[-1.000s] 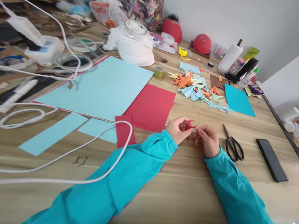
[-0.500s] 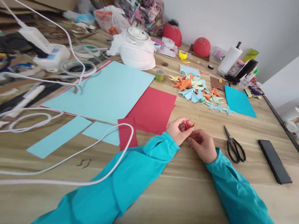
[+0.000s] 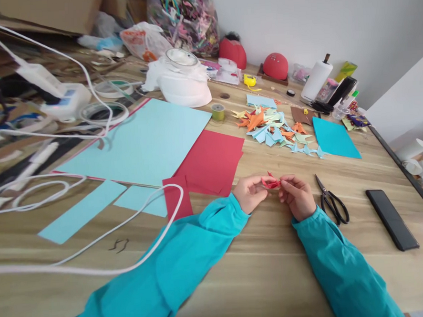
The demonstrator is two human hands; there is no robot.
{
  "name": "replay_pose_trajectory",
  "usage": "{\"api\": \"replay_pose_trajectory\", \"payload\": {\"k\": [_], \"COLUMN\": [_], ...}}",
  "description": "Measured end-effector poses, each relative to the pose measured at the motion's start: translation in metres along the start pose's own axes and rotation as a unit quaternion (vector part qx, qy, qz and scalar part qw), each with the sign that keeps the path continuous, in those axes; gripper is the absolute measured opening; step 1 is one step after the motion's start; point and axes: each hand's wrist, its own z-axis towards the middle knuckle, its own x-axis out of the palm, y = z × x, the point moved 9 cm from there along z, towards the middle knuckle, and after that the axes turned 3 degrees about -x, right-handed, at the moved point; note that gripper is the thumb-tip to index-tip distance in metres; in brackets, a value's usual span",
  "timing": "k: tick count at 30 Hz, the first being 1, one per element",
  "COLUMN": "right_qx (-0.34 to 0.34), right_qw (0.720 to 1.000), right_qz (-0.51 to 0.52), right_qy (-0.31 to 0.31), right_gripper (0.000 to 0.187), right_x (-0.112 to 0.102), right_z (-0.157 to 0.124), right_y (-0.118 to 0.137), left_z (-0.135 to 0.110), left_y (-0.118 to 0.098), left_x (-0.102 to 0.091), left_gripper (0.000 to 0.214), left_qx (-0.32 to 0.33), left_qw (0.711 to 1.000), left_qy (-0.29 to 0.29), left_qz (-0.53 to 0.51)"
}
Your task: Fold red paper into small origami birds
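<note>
A small red folded paper crane (image 3: 271, 184) is held over the table between both hands. My left hand (image 3: 250, 193) grips its left side, fingers closed. At its right end, my right hand (image 3: 298, 195) pinches the paper between thumb and fingertips. Part of the crane is hidden by the fingers. Red paper sheets (image 3: 211, 161) lie just beyond my left hand. Farther back is a pile of folded paper cranes (image 3: 267, 126) in orange, pale blue and pale green. Black-handled scissors (image 3: 331, 201) rest to the right of my right hand.
A black phone (image 3: 390, 219) lies at the right. Large pale blue sheets (image 3: 142, 139) cover the left, with a white cable (image 3: 165, 228) looping over the table and near my left sleeve. A spool (image 3: 217, 111) and a bright blue sheet (image 3: 335, 137) are farther back.
My right hand has moved up and to the right, now pinching the crane's right end. The crane has turned and sits flatter, more exposed between the hands. The camera view has shifted slightly.
</note>
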Motion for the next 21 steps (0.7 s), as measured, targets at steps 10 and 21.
{"api": "replay_pose_trajectory", "payload": {"k": [10,21], "right_qx": [0.002,0.006], "right_qw": [0.999,0.998], "right_qz": [0.043,0.049], "right_qy": [-0.003,0.025], "right_gripper": [0.021,0.016], "right_x": [-0.002,0.002], "right_z": [0.0,0.001], "right_y": [0.001,0.0], "left_z": [0.0,0.008], "left_y": [-0.006,0.003], "left_x": [-0.004,-0.019], "left_gripper": [0.038,0.023], "left_qx": [0.076,0.028], "left_qw": [0.996,0.994], "left_qy": [-0.015,-0.101], "left_qz": [0.035,0.011]}}
